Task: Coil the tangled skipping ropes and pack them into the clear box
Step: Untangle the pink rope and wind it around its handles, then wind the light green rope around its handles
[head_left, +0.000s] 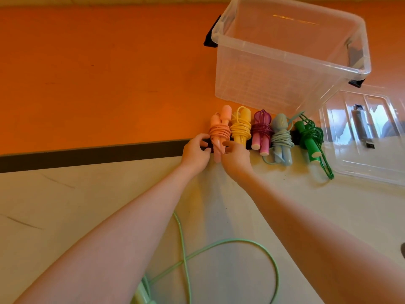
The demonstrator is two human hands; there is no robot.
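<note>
Orange matting (98, 73) fills the far half of the floor, a dark strip (87, 155) divides it from the pale near flooring (328, 216), and the work lies along that boundary. Five coiled ropes sit side by side in a row, handles pointing toward 12 and 6 o'clock, each cord wound round its own handle pair so the bundle cannot spring loose: peach rope (219, 130), yellow rope (240, 126), magenta rope (261, 130), pale-blue rope (281, 139) and dark-green rope (311, 139), whose tail strays toward 5 o'clock. The row order probably serves as a staging line before packing.

Both hands meet at the near end of the peach rope. The left hand (195, 150) curls its fingers at the bundle's left flank, and the right hand (235, 156) pinches at the lower handle ends; whether they are setting it down or tucking the last turn cannot be told.

At 12 to 1 o'clock of the row stands the clear box (228, 93), nothing visible inside, close enough that bundles need only a short lift. Its lid (361, 170) lies flat at 3 o'clock, out of the way, with a small dark item seen through it, unidentifiable.

At 6 o'clock, between the forearms, a mint-green rope (219, 243) loops loosely over the pale floor, uncoiled; judged from this, coiling is nearly finished and packing not begun.
</note>
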